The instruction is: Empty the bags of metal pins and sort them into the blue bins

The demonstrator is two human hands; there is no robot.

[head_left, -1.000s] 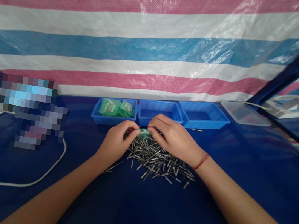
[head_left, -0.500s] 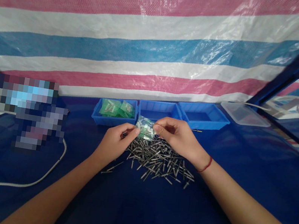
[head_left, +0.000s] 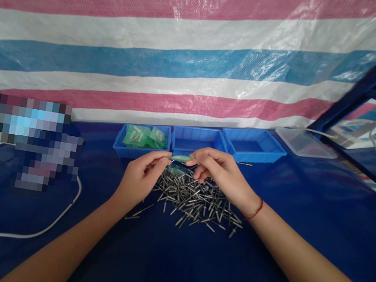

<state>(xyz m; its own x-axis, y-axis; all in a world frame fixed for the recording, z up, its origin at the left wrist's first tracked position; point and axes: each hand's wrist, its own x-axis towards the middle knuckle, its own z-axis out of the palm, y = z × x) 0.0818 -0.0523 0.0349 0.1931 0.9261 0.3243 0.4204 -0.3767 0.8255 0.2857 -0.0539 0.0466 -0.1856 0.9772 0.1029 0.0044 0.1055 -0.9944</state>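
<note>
The left hand (head_left: 142,176) and right hand (head_left: 221,175) are pinching thumb to finger above a blue table (head_left: 162,252). Three blue bins (head_left: 200,134) are lining its far side. A heap of metal rivets (head_left: 195,202) is lying below. Green packets (head_left: 136,136) are sitting inside the left bin (head_left: 126,151). Between both pinches, a small green bag (head_left: 180,158) is stretching; its edge is seemingly being pressed, calling for firm, even holds.

The only view comes from a camera on the person's head, facing forward and down from above the near edge of the surface (head_left: 161,257). It sits close: the forearms (head_left: 302,251) enter from the lower corners, the hands (head_left: 140,176) lie near mid-frame, and a striped sheet (head_left: 185,73) fills the top.
</note>
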